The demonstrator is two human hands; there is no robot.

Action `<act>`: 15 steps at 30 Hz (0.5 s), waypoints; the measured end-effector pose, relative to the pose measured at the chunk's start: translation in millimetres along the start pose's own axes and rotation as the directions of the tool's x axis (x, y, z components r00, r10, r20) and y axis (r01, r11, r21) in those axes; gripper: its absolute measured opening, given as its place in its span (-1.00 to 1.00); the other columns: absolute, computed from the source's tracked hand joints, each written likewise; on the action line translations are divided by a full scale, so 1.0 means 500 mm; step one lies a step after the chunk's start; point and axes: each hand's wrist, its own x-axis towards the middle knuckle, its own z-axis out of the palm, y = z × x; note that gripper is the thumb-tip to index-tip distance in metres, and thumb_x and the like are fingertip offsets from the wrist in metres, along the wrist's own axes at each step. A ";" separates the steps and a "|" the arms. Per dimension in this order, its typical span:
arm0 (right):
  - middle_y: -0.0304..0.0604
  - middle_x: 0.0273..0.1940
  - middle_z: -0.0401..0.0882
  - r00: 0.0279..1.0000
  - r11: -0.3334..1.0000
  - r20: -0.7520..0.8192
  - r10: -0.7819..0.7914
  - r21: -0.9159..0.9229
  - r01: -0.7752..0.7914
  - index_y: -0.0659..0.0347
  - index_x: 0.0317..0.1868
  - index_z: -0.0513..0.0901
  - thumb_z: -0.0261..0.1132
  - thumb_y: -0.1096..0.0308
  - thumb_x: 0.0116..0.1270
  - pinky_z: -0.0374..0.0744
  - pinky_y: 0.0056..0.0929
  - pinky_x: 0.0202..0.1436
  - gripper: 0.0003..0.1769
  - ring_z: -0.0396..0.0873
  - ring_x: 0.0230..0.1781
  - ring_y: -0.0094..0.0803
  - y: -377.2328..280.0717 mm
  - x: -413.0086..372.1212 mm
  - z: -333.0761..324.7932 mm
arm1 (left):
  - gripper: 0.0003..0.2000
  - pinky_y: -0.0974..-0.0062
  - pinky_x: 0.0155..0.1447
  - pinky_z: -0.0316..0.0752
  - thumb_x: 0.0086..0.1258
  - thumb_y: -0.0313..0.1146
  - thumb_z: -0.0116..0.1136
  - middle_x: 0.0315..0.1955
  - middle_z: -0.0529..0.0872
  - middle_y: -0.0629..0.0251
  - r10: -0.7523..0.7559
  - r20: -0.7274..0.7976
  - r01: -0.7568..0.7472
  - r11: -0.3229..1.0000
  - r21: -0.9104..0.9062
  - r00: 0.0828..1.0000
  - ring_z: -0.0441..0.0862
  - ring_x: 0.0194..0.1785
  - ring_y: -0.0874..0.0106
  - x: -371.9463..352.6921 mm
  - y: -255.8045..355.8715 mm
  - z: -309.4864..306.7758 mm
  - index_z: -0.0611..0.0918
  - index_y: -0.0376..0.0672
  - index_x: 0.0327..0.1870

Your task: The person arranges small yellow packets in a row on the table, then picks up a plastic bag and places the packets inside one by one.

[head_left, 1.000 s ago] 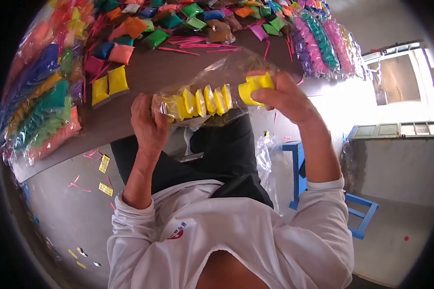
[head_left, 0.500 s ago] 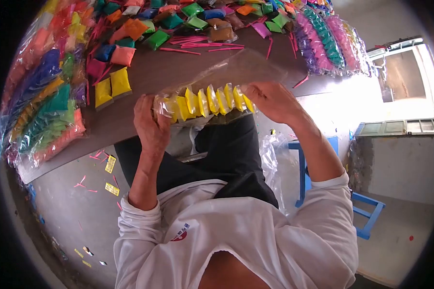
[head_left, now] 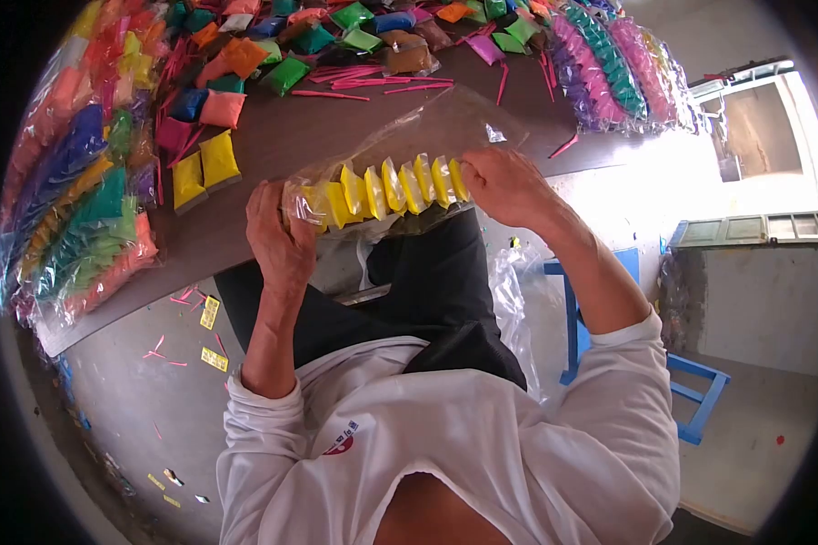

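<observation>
A row of yellow packets (head_left: 395, 188) stands side by side on a clear plastic bag (head_left: 409, 136) at the table's front edge. My left hand (head_left: 280, 238) is closed on the row's left end, its fingers wrapped round the plastic. At the right end my right hand (head_left: 509, 189) has its fingers curled against the last packet and the plastic. Two more yellow packets (head_left: 218, 160) lie on the table, left of and beyond my left hand.
Loose coloured packets (head_left: 286, 75) and pink strips (head_left: 341, 76) cover the far side of the brown table (head_left: 463, 73). Filled bags lie at left (head_left: 100, 195) and right (head_left: 609, 73). A blue stool (head_left: 695, 395) stands on the floor at right.
The camera view has shifted slightly. Both hands still hold the row's ends; my right hand's fingers are curled in more tightly at the right end.
</observation>
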 end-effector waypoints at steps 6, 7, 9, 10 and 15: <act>-0.16 -0.34 0.68 0.997 0.928 -0.063 0.040 0.372 -0.013 0.28 0.00 0.65 0.12 0.31 0.43 0.53 -0.51 -0.46 -0.71 0.55 -0.53 -0.55 -0.032 -0.036 -0.104 | -0.74 0.14 0.19 0.40 0.33 -0.31 0.09 -0.15 0.61 -0.09 0.015 0.036 -0.014 0.999 -0.029 0.999 0.52 0.04 -0.12 -0.005 -0.016 0.002 0.57 -0.33 -0.11; -0.22 -0.34 0.68 0.988 0.892 -0.151 0.012 0.449 0.058 0.28 0.02 0.64 0.13 0.31 0.45 0.52 -0.58 -0.48 -0.72 0.52 -0.54 -0.65 -0.046 -0.038 -0.126 | -0.73 0.13 0.20 0.40 0.32 -0.31 0.10 -0.14 0.61 -0.10 0.022 0.041 -0.020 0.999 -0.046 0.999 0.52 0.04 -0.12 -0.004 -0.019 0.000 0.57 -0.33 -0.10; -0.09 -0.34 0.73 0.946 0.885 -0.317 -0.060 0.421 0.197 0.27 -0.05 0.69 0.23 0.35 0.39 0.59 -0.42 -0.24 -0.77 0.69 -0.36 -0.42 -0.086 -0.023 -0.165 | -0.72 0.09 0.22 0.39 0.31 -0.31 0.11 -0.12 0.60 -0.12 0.049 -0.016 -0.048 0.998 0.034 0.999 0.51 0.04 -0.14 -0.011 -0.033 0.014 0.56 -0.34 -0.07; -0.10 -0.36 0.71 0.904 0.869 -0.399 -0.153 0.381 0.315 0.27 -0.08 0.69 0.27 0.35 0.37 0.58 -0.43 -0.24 -0.79 0.67 -0.38 -0.40 -0.095 -0.003 -0.171 | -0.71 0.08 0.22 0.39 0.31 -0.31 0.12 -0.11 0.60 -0.14 0.064 -0.043 -0.060 0.995 0.086 0.997 0.51 0.05 -0.15 -0.014 -0.035 0.013 0.56 -0.34 -0.06; -0.03 -0.32 0.70 0.741 0.791 -0.407 -0.534 0.070 0.608 0.22 -0.17 0.72 0.29 0.35 0.26 0.59 -0.37 -0.26 -0.81 0.67 -0.38 -0.25 -0.230 0.151 -0.170 | -0.71 0.03 0.24 0.37 0.32 -0.34 0.12 -0.09 0.58 -0.17 0.051 0.018 -0.052 0.996 0.069 0.999 0.48 0.09 -0.16 -0.005 -0.018 0.000 0.55 -0.35 -0.05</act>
